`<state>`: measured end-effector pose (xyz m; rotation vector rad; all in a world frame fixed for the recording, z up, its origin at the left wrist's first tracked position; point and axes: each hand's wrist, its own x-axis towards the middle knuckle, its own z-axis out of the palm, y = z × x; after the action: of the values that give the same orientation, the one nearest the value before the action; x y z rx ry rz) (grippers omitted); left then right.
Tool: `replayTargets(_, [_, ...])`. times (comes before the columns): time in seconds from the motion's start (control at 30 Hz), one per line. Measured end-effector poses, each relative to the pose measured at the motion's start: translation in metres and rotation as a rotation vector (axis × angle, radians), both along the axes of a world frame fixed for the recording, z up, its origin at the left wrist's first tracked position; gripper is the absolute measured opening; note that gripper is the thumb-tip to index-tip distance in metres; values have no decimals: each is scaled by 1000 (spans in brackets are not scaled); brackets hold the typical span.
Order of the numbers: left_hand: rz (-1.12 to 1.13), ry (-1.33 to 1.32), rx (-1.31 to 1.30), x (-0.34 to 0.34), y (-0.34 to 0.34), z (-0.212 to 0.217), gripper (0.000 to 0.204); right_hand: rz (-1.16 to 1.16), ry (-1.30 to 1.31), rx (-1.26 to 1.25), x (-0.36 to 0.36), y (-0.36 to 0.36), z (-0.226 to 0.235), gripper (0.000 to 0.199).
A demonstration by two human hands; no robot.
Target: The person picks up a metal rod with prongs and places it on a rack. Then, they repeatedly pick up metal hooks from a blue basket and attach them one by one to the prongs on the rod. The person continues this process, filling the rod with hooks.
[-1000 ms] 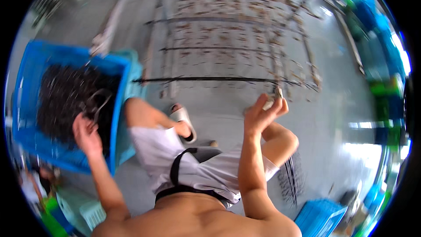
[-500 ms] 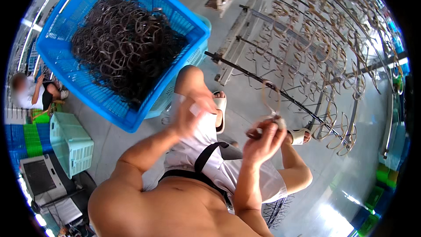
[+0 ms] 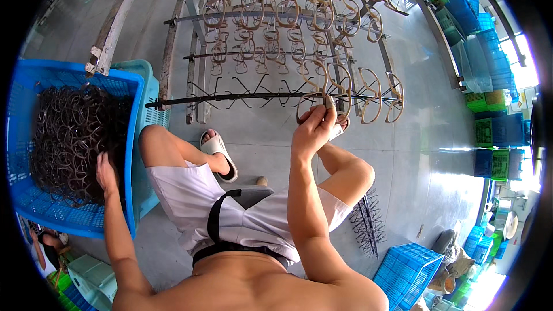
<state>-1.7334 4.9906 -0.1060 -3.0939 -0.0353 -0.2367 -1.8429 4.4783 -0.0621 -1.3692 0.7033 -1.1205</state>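
Note:
My left hand (image 3: 106, 174) reaches into a blue plastic basket (image 3: 136, 132) on the left, its fingers stretched out against a tangled pile of dark eyeglass frames (image 3: 66, 138). At the near black rod (image 3: 222, 98) of a rack, my right hand (image 3: 311, 133) is closed in a pinch on a tan eyeglass frame (image 3: 302, 75). That frame stands upright at the rod, beside several similar frames (image 3: 371, 95) hanging towards its right end. Bare forked prongs line the rod's left part. My right fingers hide the exact point of contact.
More rods with hanging frames (image 3: 253, 11) stretch behind the near one. A pale teal basket (image 3: 151, 196) sits under the blue one. Beside my right knee lies a pronged black rod (image 3: 366, 224) on the floor, near another blue crate (image 3: 408, 273).
The view has swung to the right. My left hand has gone from above my knee into the basket of dark frames. My right hand, holding a frame, has moved up to the near rod.

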Motion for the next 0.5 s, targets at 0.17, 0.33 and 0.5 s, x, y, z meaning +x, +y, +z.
replayTargets(0.17, [-37, -139, -531, -7, 8, 28, 29, -33, 208, -78, -3, 7, 0, 17])
replayTargets(0.33, [-279, 72, -1193, -11, -7, 39, 37, 1, 89, 58, -2, 7, -9, 15])
replayTargets(0.5, [222, -51, -1455, -15, 2, 20, 21, 22, -14, 131, 6, 9, -9, 11])
